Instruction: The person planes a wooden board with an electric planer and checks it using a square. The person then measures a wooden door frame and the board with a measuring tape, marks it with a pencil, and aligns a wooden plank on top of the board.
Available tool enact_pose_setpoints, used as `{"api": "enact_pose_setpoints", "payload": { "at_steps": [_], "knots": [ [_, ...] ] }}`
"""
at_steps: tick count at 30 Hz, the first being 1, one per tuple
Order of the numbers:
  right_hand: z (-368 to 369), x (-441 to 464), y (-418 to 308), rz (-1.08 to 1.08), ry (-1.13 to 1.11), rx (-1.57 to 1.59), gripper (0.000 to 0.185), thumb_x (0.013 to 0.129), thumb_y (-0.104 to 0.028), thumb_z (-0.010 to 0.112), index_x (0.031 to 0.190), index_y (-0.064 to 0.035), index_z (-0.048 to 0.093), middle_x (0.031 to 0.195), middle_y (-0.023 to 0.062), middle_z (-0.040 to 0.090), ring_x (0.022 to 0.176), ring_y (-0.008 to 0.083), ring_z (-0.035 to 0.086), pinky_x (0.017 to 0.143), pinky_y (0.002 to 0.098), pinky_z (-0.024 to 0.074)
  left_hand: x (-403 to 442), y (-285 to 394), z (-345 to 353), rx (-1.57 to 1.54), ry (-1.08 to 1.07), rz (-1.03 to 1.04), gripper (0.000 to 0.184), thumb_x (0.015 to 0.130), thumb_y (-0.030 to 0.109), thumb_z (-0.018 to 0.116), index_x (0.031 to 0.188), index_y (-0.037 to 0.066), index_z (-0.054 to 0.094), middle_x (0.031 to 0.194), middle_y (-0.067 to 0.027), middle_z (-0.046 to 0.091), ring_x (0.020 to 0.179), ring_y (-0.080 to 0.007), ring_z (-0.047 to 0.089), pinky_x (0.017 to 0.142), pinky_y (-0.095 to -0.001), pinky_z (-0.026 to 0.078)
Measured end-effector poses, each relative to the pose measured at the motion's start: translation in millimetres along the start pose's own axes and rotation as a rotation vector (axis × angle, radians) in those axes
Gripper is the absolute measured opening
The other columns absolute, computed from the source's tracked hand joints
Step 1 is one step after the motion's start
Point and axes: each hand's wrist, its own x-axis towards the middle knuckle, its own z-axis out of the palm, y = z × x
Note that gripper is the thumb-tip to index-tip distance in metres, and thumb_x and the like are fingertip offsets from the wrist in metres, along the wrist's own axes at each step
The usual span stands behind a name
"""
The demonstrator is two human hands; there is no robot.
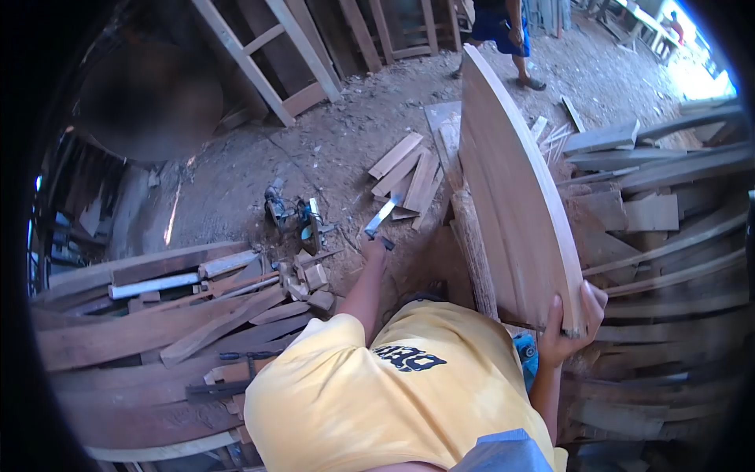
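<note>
A long wooden panel (507, 189) with a curved edge stands on its side at the right of centre. My right hand (570, 326) grips its near end, the thumb on the left face and the fingers round the right side. To the left, my left hand (373, 247) is wrapped round the black handle of a tool with a flat, shiny blade (382, 217), which points up and away. Beyond the blade, several short boards (405, 169) lie on the ground. A rough timber piece (472, 252) runs along the panel's left side.
Power tools (295, 216) sit on the dirt floor left of centre. Stacked planks (157, 315) fill the left, and more lumber (668, 197) is piled at the right. Wooden frames (275, 55) lean at the back. A person (503, 27) in blue shorts stands beyond the panel.
</note>
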Motion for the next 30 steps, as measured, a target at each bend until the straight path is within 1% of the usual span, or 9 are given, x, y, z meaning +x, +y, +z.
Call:
{"api": "enact_pose_setpoints", "payload": {
  "at_steps": [2,5,7,8,14,17,23,27,30],
  "knots": [
    [-20.3,-40.1,10.5,0.073,0.032,0.025,0.046,0.088,-0.003,0.075,0.131,0.0016,0.059,0.125,0.0162,0.062,0.113,0.0276,0.058,0.102,0.0422,0.0442,9.6,11.9,20.0,0.031,-0.038,0.024,0.026,0.095,0.016,0.069,0.116,0.003,0.060,0.099,-0.0101,0.067,0.091,-0.0212,0.065,0.083,-0.0381,0.052],
    [-34.6,-64.2,9.1,0.218,0.057,-0.194,0.050,0.088,-0.009,0.077,0.134,0.0016,0.058,0.132,0.0170,0.061,0.119,0.0285,0.057,0.105,0.0416,0.0431,6.6,48.3,57.2,-0.088,-0.106,0.064,0.014,0.098,0.010,0.064,0.108,0.005,0.056,0.096,-0.0061,0.063,0.079,-0.0155,0.061,0.065,-0.0325,0.050],
    [-39.7,-51.9,-15.2,0.461,0.048,-0.155,0.057,0.088,-0.017,0.082,0.135,0.0024,0.056,0.125,0.0138,0.062,0.115,0.0258,0.060,0.102,0.0400,0.0465,10.5,61.0,80.3,-0.026,-0.097,0.157,0.016,0.097,0.011,0.065,0.108,0.004,0.056,0.098,-0.0072,0.063,0.083,-0.0169,0.061,0.071,-0.0341,0.051],
    [-46.6,-61.7,-2.4,0.466,-0.001,-0.105,0.063,0.086,-0.016,0.085,0.137,0.0035,0.054,0.130,0.0133,0.061,0.119,0.0247,0.059,0.105,0.0391,0.0451,5.6,71.3,88.0,0.009,-0.099,0.167,0.026,0.094,0.017,0.069,0.111,0.001,0.057,0.101,-0.0123,0.066,0.093,-0.0232,0.064,0.086,-0.0391,0.051],
    [-50.0,-133.3,37.5,0.606,0.328,0.054,0.069,0.080,-0.009,0.090,0.137,0.0042,0.053,0.135,0.0160,0.058,0.125,0.0250,0.057,0.106,0.0391,0.0452,-9.1,94.6,102.2,0.065,-0.184,0.183,0.030,0.096,0.016,0.068,0.119,0.001,0.057,0.108,-0.0131,0.067,0.095,-0.0229,0.064,0.088,-0.0381,0.050],
    [-56.7,-118.3,48.5,0.574,0.187,-0.084,0.042,0.086,-0.009,0.083,0.121,0.0045,0.064,0.116,0.0156,0.068,0.108,0.0250,0.066,0.095,0.0390,0.0527,-22.2,86.5,78.4,-0.041,-0.187,0.154,0.031,0.096,0.017,0.067,0.121,0.001,0.058,0.110,-0.0152,0.069,0.099,-0.0241,0.066,0.089,-0.0391,0.051],
    [-52.0,-81.5,47.5,0.384,-0.071,-0.384,0.044,0.088,-0.015,0.082,0.120,0.0090,0.064,0.108,0.0177,0.071,0.099,0.0286,0.070,0.090,0.0408,0.0543,2.2,-32.3,-15.3,0.058,-0.102,0.148,0.026,0.095,0.016,0.067,0.117,0.002,0.062,0.108,-0.0142,0.070,0.098,-0.0244,0.067,0.088,-0.0393,0.052],
    [-23.2,-63.2,33.1,0.237,-0.069,-0.228,0.042,0.089,-0.016,0.081,0.119,0.0099,0.065,0.107,0.0205,0.072,0.099,0.0316,0.071,0.089,0.0414,0.0542,-52.6,-68.3,-99.4,0.162,0.022,0.067,0.025,0.095,0.011,0.067,0.119,0.003,0.062,0.104,-0.0102,0.069,0.092,-0.0212,0.067,0.083,-0.0370,0.053],
    [16.0,-19.2,-0.2,0.065,0.014,-0.123,0.036,0.092,-0.016,0.077,0.115,0.0081,0.064,0.102,0.0207,0.071,0.094,0.0325,0.071,0.086,0.0418,0.0540,-92.3,-85.8,-147.7,0.200,0.270,-0.010,0.027,0.095,0.016,0.068,0.118,0.004,0.063,0.105,-0.0148,0.071,0.096,-0.0294,0.068,0.091,-0.0403,0.051]
  ]
}}
